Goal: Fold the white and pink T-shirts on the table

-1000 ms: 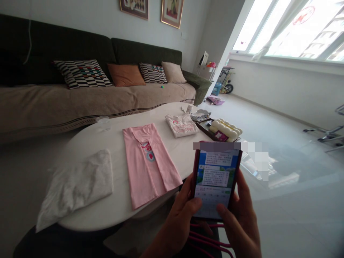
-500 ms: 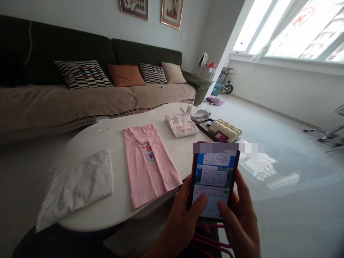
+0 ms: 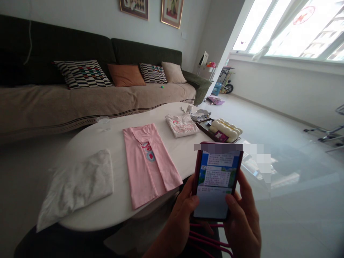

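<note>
Both of my hands hold a phone [image 3: 216, 182] in a dark red case, upright, at the bottom centre. My left hand [image 3: 179, 222] wraps its left edge, thumb at the screen's lower left. My right hand [image 3: 243, 224] wraps the right edge, thumb resting at the lower right of the screen. The screen shows a chat. Behind the phone, on the white oval table [image 3: 118, 211], lies a pink folded garment [image 3: 149, 163], with a folded white garment [image 3: 77, 184] to its left and a small folded white top [image 3: 181, 124] farther back.
A clear cup [image 3: 103, 122] stands at the table's far edge. A tray with a pale yellow lumpy item [image 3: 225, 129] sits at the table's right end. A long sofa [image 3: 88, 93] with several cushions runs behind. Pink cords [image 3: 206, 238] lie below my hands. Open floor stretches right.
The on-screen keyboard has gone and both thumbs have slid off the screen's middle toward its lower corners. The phone shifted slightly right.
</note>
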### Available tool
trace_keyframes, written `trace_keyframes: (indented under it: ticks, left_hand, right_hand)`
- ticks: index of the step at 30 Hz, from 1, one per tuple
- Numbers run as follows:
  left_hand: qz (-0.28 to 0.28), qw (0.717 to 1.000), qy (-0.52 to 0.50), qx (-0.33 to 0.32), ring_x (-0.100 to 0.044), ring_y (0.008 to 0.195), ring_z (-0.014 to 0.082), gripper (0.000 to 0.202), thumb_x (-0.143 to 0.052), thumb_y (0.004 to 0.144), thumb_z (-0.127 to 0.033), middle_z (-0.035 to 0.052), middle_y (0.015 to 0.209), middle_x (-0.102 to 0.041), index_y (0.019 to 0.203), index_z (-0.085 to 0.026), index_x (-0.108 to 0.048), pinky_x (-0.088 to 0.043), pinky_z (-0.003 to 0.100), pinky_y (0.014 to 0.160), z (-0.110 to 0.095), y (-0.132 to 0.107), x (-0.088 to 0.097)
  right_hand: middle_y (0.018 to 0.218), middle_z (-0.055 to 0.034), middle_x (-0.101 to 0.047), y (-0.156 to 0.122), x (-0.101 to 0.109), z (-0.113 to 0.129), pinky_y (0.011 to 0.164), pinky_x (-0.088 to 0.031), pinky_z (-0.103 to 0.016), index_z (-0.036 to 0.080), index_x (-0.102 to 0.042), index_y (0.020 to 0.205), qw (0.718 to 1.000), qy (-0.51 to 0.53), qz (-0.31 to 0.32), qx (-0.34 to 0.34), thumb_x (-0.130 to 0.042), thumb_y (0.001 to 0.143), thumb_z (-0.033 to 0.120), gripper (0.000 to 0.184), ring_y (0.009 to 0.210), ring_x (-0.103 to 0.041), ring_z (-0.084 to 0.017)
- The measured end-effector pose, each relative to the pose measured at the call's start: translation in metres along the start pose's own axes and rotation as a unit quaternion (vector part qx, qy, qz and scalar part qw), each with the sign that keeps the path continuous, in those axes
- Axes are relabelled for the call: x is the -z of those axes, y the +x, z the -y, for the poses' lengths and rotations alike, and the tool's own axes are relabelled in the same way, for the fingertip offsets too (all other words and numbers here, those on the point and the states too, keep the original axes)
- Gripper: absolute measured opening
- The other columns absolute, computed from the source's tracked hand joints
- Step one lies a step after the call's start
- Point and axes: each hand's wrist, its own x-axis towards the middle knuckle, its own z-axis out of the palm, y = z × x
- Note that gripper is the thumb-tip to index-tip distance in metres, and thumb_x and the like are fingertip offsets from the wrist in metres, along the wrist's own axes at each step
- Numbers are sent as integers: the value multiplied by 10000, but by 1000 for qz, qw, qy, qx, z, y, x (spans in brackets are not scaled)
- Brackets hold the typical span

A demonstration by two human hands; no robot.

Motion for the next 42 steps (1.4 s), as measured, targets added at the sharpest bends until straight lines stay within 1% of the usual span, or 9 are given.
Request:
trace_keyframes:
  ticks: [5, 8, 14, 18, 22, 28, 30, 38, 42]
  left_hand:
    - [13, 1000, -20, -6, -611, 973, 301, 688, -501, 829, -463, 113, 1332, -514, 1455, -295, -271, -560, 291, 535, 0, 0, 1]
    - [15, 999, -27, -8, -614, 967, 299, 679, -499, 827, -453, 115, 1319, -523, 1450, -293, -282, -547, 264, 505, 1, 0, 0]
    - [13, 1000, -20, -15, -628, 927, 269, 688, -497, 787, -309, 105, 1282, -550, 1444, -282, -292, -511, 202, 460, 2, 0, 1]
    - [2, 1000, -11, 0, -620, 928, 263, 752, -507, 731, -246, 96, 1266, -562, 1447, -282, -281, -509, 200, 461, 3, -1, 2]
    - [-22, 1000, -13, 10, -611, 929, 254, 727, -497, 724, -217, 89, 1248, -567, 1428, -276, -327, -511, 200, 473, 0, -4, -1]
    - [-9, 1000, -11, -6, -619, 897, 239, 722, -481, 710, -187, 83, 1214, -587, 1414, -277, -350, -491, 178, 447, 0, -4, -2]
    - [-8, 1000, -9, -6, -623, 892, 236, 713, -471, 713, -176, 86, 1226, -581, 1410, -271, -356, -491, 178, 446, 0, -4, -2]
    - [-21, 1000, -1, 7, -613, 947, 243, 698, -467, 731, -144, 81, 1245, -575, 1410, -263, -357, -501, 192, 481, -1, -6, -6]
    - [-15, 1000, 8, 8, -580, 1037, 256, 704, -479, 739, -160, 63, 1316, -532, 1418, -284, -344, -546, 263, 633, 3, -8, -3]
  right_hand:
    - [1265, -55, -608, 1, 2, -2, 723, -565, -401, 352, -243, 1456, 1000, -17, 23, -5, -494, 902, 346, 608, 1075, -618, -309]
    - [1242, -59, -625, 1, 1, -1, 725, -562, -404, 343, -261, 1451, 1000, -11, 17, 13, -505, 894, 353, 608, 1042, -636, -308]
    - [1299, -48, -582, -2, -6, 10, 768, -555, -412, 369, -240, 1451, 999, 0, 3, -44, -516, 889, 367, 626, 1142, -574, -314]
    - [1279, -71, -596, -1, -3, 6, 740, -564, -404, 338, -251, 1456, 1000, -1, 2, -13, -523, 881, 356, 636, 1115, -594, -320]
    - [1328, -40, -561, 0, 1, 0, 766, -563, -404, 350, -241, 1457, 1000, -21, 20, -6, -489, 903, 346, 607, 1153, -571, -311]
    - [1251, -51, -621, 4, 5, -9, 791, -555, -425, 325, -332, 1432, 999, -8, -34, 0, -519, 886, 386, 580, 940, -681, -286]
    - [1242, -49, -627, 5, 4, -10, 788, -555, -424, 330, -365, 1415, 999, -8, -52, -8, -533, 880, 394, 564, 933, -681, -283]
    - [1093, -56, -691, 3, -2, -4, 644, -578, -339, 338, -429, 1366, 998, 13, -65, -3, -577, 860, 381, 529, 851, -692, -252]
    - [1021, -81, -707, 2, -5, -3, 548, -567, -285, 308, -375, 1399, 998, -16, -63, 18, -645, 818, 344, 642, 803, -697, -247]
